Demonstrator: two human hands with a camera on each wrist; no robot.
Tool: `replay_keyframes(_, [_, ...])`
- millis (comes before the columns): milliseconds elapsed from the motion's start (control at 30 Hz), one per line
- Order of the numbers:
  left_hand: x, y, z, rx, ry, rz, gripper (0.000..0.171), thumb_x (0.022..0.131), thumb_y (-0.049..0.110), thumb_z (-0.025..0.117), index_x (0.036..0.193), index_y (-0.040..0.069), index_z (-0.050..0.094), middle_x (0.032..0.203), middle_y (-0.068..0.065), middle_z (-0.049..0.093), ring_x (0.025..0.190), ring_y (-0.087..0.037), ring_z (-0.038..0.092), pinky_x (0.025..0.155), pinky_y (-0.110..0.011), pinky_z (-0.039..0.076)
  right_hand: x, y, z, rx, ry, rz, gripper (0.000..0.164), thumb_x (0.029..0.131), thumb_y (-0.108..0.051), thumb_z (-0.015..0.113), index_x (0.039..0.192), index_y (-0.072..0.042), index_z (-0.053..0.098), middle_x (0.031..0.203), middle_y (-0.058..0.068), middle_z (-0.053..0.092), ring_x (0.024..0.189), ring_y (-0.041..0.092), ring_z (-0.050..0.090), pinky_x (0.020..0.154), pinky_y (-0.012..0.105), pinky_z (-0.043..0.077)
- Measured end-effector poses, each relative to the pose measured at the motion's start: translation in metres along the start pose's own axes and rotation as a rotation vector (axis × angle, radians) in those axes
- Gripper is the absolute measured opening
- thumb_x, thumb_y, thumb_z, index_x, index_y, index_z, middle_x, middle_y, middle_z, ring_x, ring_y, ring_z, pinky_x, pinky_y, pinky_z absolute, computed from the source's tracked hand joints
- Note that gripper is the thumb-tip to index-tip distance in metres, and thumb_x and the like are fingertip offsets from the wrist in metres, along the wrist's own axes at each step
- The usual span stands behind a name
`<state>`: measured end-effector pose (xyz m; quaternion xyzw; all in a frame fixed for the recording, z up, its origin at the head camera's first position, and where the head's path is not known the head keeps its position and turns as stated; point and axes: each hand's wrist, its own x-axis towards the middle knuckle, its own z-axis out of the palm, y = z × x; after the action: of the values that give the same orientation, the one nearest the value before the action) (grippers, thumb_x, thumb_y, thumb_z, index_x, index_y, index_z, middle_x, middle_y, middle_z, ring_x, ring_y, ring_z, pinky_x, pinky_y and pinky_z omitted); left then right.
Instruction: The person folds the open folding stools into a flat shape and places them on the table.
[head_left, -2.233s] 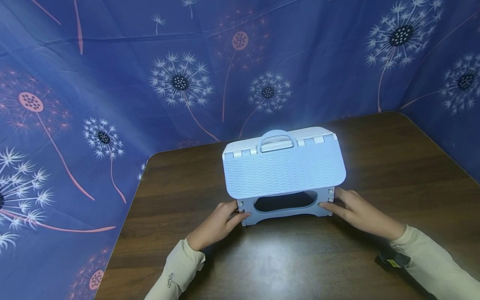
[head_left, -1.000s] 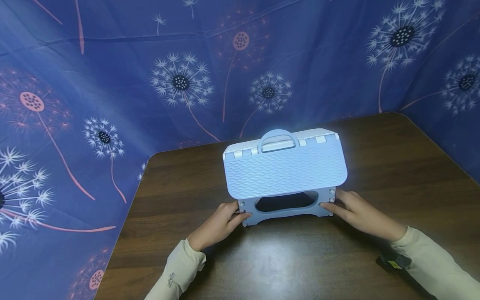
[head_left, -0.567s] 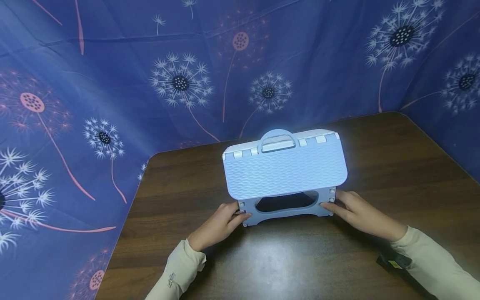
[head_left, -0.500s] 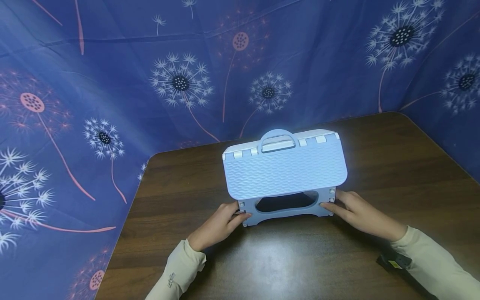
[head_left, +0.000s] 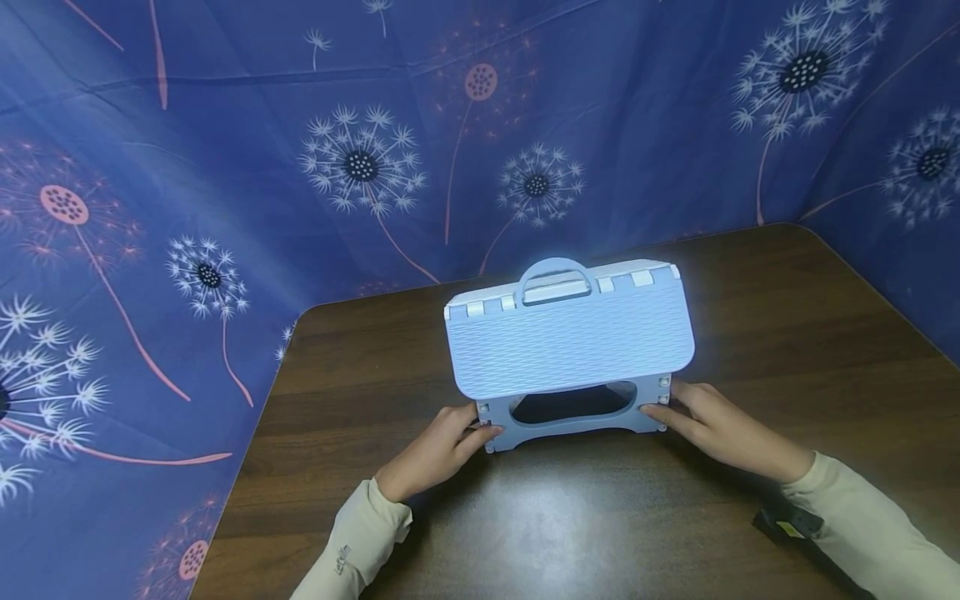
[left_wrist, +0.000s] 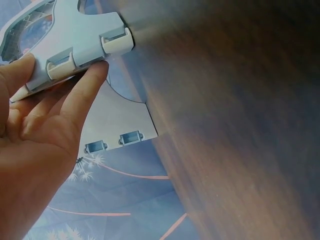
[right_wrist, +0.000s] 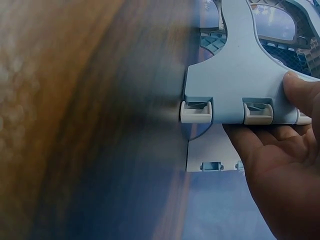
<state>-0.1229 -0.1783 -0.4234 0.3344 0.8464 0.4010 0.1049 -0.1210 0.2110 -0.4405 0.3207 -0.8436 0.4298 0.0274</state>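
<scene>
A light blue plastic folding step stool (head_left: 570, 342) stands on the table in the head view. Its textured top peaks at a hinge line, where an arched handle (head_left: 555, 267) sticks up. My left hand (head_left: 435, 450) grips the left side of the near leg panel (head_left: 570, 429), thumb on the front face and fingers behind. At the right side of the same panel, my right hand (head_left: 716, 425) holds on in the same way. Both wrist views show white hinge pieces (right_wrist: 258, 111) along the panel edge and the far leg panel (left_wrist: 117, 120) beyond the fingers.
The dark wooden table (head_left: 375, 358) has rounded back corners. A blue cloth with dandelion prints (head_left: 637, 108) hangs behind it and along the sides. Under the right sleeve shows a black device (head_left: 787, 525) with a yellow-green mark.
</scene>
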Motion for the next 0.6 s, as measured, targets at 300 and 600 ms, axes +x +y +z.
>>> replay_keyframes(300, [-0.0005,-0.0007,0.0009,0.005,-0.005,-0.003,0.011,0.105,0.026,0.053,0.101,0.015,0.055,0.069,0.010,0.040,0.056,0.000,0.036,0.053,-0.020,0.037,-0.0006,0.0007,0.0009,0.003,-0.001,0.002,0.022,0.097,0.000,0.062,0.116,-0.007,0.054,0.073,-0.001,0.053,0.063,0.003,0.050,0.054,0.022,0.045])
replay_keyframes(600, [0.0008,-0.0008,0.0017,0.027,0.003,0.002,0.019,0.105,0.026,0.053,0.092,0.013,0.055,0.067,0.011,0.039,0.056,0.001,0.035,0.053,-0.019,0.035,0.0004,-0.0005,0.0000,0.004,0.002,-0.006,0.024,0.097,0.000,0.061,0.120,-0.005,0.057,0.077,-0.002,0.055,0.067,0.003,0.051,0.058,0.023,0.046])
